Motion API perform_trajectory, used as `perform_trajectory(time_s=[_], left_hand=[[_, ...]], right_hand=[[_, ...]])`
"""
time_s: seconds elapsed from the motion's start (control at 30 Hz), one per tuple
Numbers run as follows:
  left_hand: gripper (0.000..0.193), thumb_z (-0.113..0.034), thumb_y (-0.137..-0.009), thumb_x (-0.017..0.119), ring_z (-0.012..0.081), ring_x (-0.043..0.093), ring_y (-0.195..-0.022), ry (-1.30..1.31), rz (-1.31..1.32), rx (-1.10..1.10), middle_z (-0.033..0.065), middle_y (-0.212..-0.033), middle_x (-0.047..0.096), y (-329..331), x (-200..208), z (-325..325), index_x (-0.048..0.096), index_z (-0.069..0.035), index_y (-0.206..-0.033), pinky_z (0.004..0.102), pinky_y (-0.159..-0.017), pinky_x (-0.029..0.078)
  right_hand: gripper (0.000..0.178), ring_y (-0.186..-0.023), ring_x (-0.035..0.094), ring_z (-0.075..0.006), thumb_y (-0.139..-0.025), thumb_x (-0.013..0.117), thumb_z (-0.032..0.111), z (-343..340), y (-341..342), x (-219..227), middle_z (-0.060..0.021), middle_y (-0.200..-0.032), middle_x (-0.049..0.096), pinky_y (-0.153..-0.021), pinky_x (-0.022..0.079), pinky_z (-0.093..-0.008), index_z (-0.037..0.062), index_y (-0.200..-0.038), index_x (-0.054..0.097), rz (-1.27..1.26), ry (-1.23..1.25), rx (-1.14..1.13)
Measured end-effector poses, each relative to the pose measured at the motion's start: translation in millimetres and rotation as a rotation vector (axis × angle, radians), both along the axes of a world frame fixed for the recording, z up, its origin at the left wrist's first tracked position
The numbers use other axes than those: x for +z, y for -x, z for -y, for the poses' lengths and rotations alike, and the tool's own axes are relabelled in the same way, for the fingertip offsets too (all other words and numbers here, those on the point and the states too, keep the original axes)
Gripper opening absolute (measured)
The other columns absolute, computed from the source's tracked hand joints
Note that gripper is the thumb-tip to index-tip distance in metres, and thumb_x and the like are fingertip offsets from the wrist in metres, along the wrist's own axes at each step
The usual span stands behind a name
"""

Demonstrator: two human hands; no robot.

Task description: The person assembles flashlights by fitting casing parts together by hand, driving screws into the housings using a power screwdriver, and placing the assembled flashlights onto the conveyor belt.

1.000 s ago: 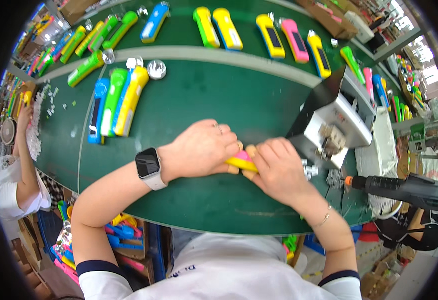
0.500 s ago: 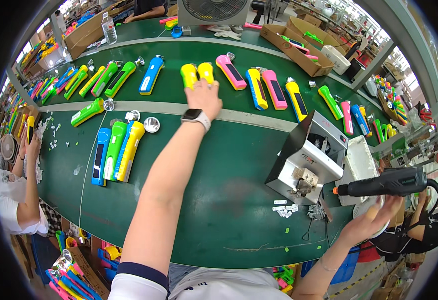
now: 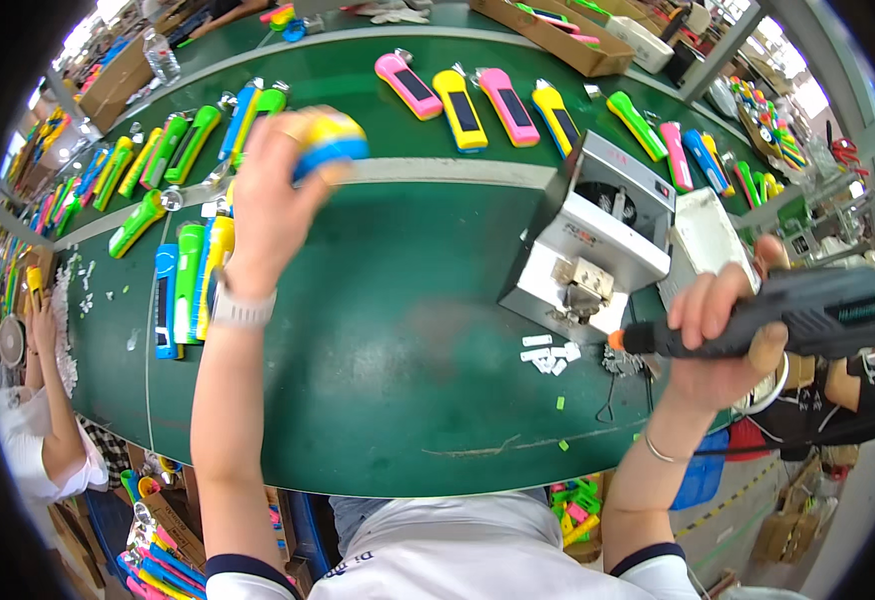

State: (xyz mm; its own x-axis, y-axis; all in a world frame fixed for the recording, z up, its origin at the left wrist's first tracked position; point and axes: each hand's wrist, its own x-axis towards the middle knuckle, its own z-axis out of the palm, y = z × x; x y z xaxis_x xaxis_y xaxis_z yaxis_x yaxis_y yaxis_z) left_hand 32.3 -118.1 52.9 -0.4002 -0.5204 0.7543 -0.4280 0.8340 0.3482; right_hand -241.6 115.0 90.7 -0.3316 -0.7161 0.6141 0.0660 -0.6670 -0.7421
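Note:
My left hand (image 3: 276,190) is raised over the far edge strip of the green table, closed around a yellow and blue flashlight (image 3: 340,143), blurred by motion. My right hand (image 3: 723,325) grips a dark electric screwdriver (image 3: 808,312), whose orange tip points left towards the screw feeder. The metal screw feeder (image 3: 598,235) stands on the table left of that hand. Beside my left wrist lie a blue flashlight (image 3: 166,300), a green flashlight (image 3: 188,280) and a yellow flashlight (image 3: 216,265), partly covered by the wrist.
Several flashlights, including a pink one (image 3: 508,108), line the far strip. A green flashlight (image 3: 138,224) lies left. Small white pieces (image 3: 548,355) lie before the feeder. A white tray (image 3: 708,235) stands right of it. At far left another person's hand (image 3: 43,325) holds a flashlight.
My left hand has lifted a flashlight from the far strip and moved left. My right hand has closed around the screwdriver, which it previously met with a spread palm. The view has shifted.

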Motion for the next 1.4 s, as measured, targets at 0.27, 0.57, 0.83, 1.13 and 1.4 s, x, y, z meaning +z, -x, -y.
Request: perform_trajectory(time_s=[0.27, 0.57, 0.83, 1.13, 1.4], left_hand=[[0.038, -0.037, -0.076, 0.067, 0.0236, 0.059, -0.081, -0.166, 0.691, -0.553, 0.0050, -0.083, 0.060, 31.6, -52.2, -121.3, 0.059, -0.010, -0.100, 0.0346, -0.070, 0.048], [0.044, -0.035, -0.073, 0.070, 0.0208, 0.053, -0.093, -0.317, 0.616, -0.402, 0.0029, -0.096, 0.058, 22.2, -53.5, -130.5, 0.060, -0.009, -0.107, 0.0331, -0.080, 0.044], [0.044, -0.034, -0.072, 0.070, 0.0207, 0.053, -0.092, -0.376, 0.629, -0.402, 0.0026, -0.094, 0.057, 22.9, -55.4, -129.0, 0.060, -0.009, -0.107, 0.0336, -0.077, 0.044], [0.044, -0.032, -0.071, 0.071, 0.0218, 0.053, -0.093, -0.368, 0.618, -0.400, 0.0031, -0.092, 0.056, 23.3, -51.4, -129.3, 0.060, -0.009, -0.107, 0.0337, -0.078, 0.043], [0.056, -0.023, -0.062, 0.077, 0.0210, 0.056, -0.084, -0.097, 0.683, -0.046, 0.0019, -0.088, 0.058, 9.7, -41.0, -110.8, 0.056, -0.012, -0.113, 0.0348, -0.078, 0.044]], right_hand=[[0.039, -0.047, 0.048, -0.0125, -0.091, 0.056, 0.022, 51.3, -30.3, -5.7, -0.0058, -0.061, 0.051, -0.046, 0.043, -0.0264, -0.0031, -0.115, 0.039, -0.072, -0.108, -0.295], [0.073, -0.047, 0.042, -0.0115, -0.086, 0.049, 0.061, 33.7, -57.0, -30.9, -0.0015, -0.063, 0.043, -0.047, 0.041, -0.0279, 0.0084, -0.132, 0.028, 0.091, -0.105, 0.010], [0.071, -0.048, 0.049, -0.0162, -0.079, 0.062, 0.059, 35.6, -80.2, -52.0, -0.0047, -0.064, 0.049, -0.049, 0.043, -0.0313, 0.0118, -0.125, 0.034, 0.030, -0.220, 0.088], [0.068, -0.050, 0.049, -0.0153, -0.073, 0.074, 0.051, 38.1, -83.0, -65.2, -0.0030, -0.063, 0.051, -0.050, 0.042, -0.0295, 0.0121, -0.119, 0.043, -0.099, -0.287, 0.211], [0.067, -0.053, 0.047, -0.0131, -0.086, 0.051, 0.060, 21.5, -45.9, -25.1, -0.0023, -0.066, 0.044, -0.051, 0.041, -0.0318, 0.0096, -0.127, 0.035, -0.195, 0.184, -0.136]])
